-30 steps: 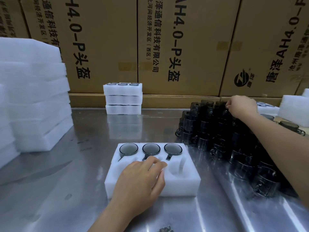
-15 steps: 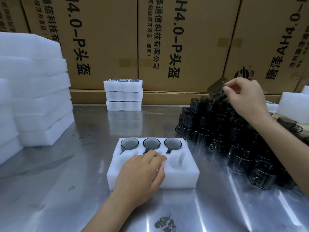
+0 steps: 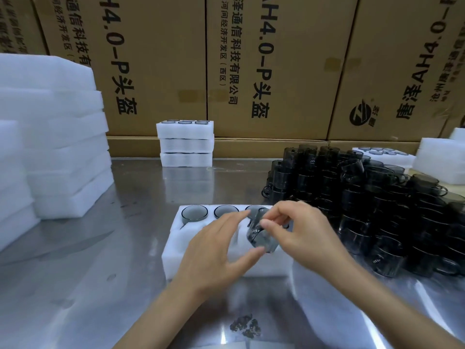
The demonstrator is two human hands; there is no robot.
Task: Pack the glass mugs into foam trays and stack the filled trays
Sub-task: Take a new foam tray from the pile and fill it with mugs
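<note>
Fingertips of right hand pinch smoky glass mug, tilted above foam tray, at 3 o'clock of left hand, fingers spread, thumb touching. Likely light, rigid, slick, breakable; grip wall.

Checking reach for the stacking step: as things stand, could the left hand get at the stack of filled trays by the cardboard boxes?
Probably yes. Only bare steel table lies between the left hand and the stack of filled trays. But the left hand now steadies the mug that the right hand pinches.
</note>
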